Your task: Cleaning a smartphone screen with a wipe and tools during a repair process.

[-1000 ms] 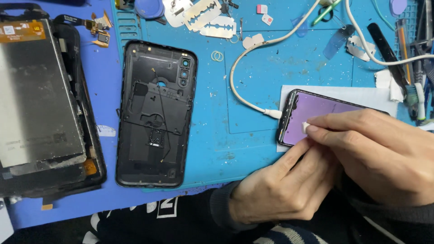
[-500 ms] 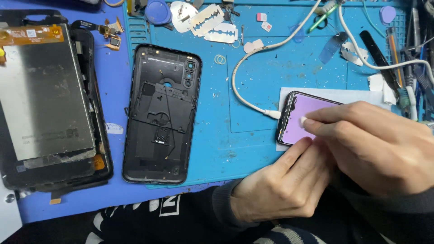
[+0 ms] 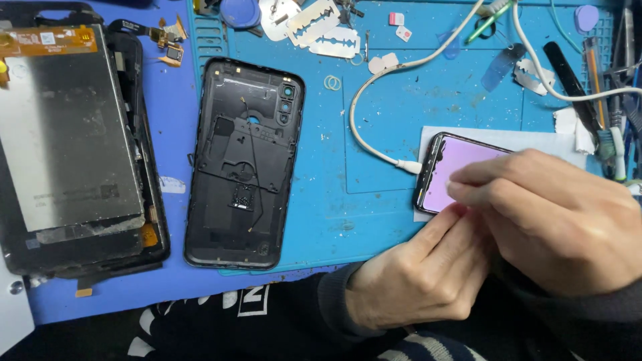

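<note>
A phone [image 3: 461, 160] with a lit purple screen lies on a white sheet [image 3: 535, 139] at the right of the blue mat. A white cable [image 3: 374, 144] is plugged into its left end. My right hand [image 3: 562, 220] covers most of the phone, its thumb and forefinger pinched together on the glass; I see nothing between them. My left hand [image 3: 421, 277] comes up from below, and its fingertips grip the phone's near edge under the right hand.
A black phone back cover [image 3: 244, 164] lies inside-up mid-mat. A larger dismantled device with a grey panel [image 3: 67, 134] sits at the left. Razor blades [image 3: 321, 30] and small parts lie along the top. Tools [image 3: 602, 87] crowd the right edge.
The camera has drifted a little, which shifts the whole scene in the frame. Both hands stay on the phone, and the right fingertips have barely moved on the screen.
</note>
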